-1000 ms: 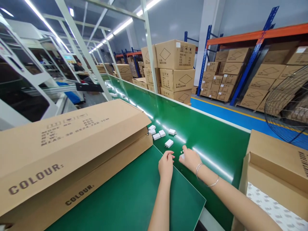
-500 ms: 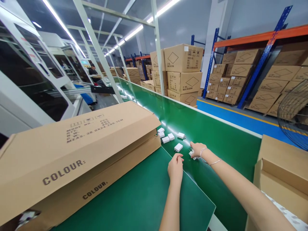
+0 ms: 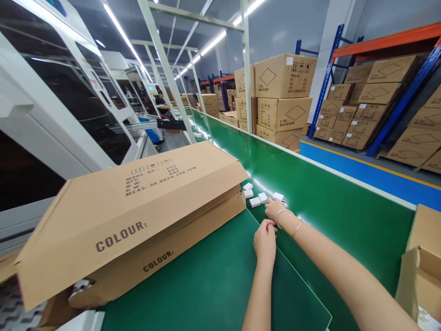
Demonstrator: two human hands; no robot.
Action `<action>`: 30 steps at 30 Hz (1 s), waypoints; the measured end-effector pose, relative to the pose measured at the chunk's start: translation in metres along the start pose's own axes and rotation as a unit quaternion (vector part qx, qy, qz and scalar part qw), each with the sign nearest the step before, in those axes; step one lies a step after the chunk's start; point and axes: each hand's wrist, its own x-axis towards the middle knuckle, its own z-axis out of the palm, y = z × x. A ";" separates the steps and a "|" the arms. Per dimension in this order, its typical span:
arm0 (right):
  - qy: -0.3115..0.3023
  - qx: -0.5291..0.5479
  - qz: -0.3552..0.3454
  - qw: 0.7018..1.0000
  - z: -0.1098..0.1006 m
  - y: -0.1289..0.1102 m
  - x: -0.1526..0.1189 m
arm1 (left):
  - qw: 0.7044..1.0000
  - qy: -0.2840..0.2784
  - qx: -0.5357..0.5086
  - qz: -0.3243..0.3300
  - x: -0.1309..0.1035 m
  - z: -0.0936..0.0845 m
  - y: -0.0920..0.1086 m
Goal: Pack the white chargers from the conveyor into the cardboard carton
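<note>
My right hand (image 3: 274, 210) reaches over the green conveyor belt (image 3: 330, 202) with its fingers curled downward, and whatever lies under them is hidden. Right beside it, my left hand (image 3: 265, 239) is closed above the near edge of the green work board (image 3: 206, 276); I cannot see what its fingers hold, if anything. A white plug charger (image 3: 278, 196) with metal prongs lies just beyond my right hand. To the left, another white charger (image 3: 255, 202) and several more sit in a loose cluster next to the corner of a large cardboard box (image 3: 161, 193).
An open carton (image 3: 409, 276) stands at the right edge, beyond the belt. Stacked cartons (image 3: 285, 110) and racks (image 3: 327, 82) of boxes line the far side. White machines (image 3: 86, 92) stand on the left, and a person (image 3: 160, 99) is far back.
My right hand has moved left, off the spot where it touched a charger, and now covers where a lone charger lay. My left hand stays close by. The view has turned left.
</note>
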 end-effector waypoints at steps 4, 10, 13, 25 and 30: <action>0.043 0.083 0.006 0.996 0.001 0.034 -0.027 | 1.000 0.006 -0.024 -0.016 0.002 0.001 0.001; 0.061 0.377 0.072 0.921 0.040 0.043 -0.096 | 1.000 -0.005 0.002 -0.020 0.001 -0.001 0.004; 0.044 0.547 0.131 0.826 0.066 0.037 -0.118 | 0.999 -0.009 0.025 -0.022 0.000 -0.002 0.004; 0.079 0.359 0.147 0.918 0.075 0.043 -0.140 | 0.891 -0.109 0.383 0.217 -0.026 0.028 -0.001; 0.035 0.235 0.084 0.968 0.067 0.043 -0.158 | 0.878 -0.120 0.405 0.225 -0.026 0.027 -0.002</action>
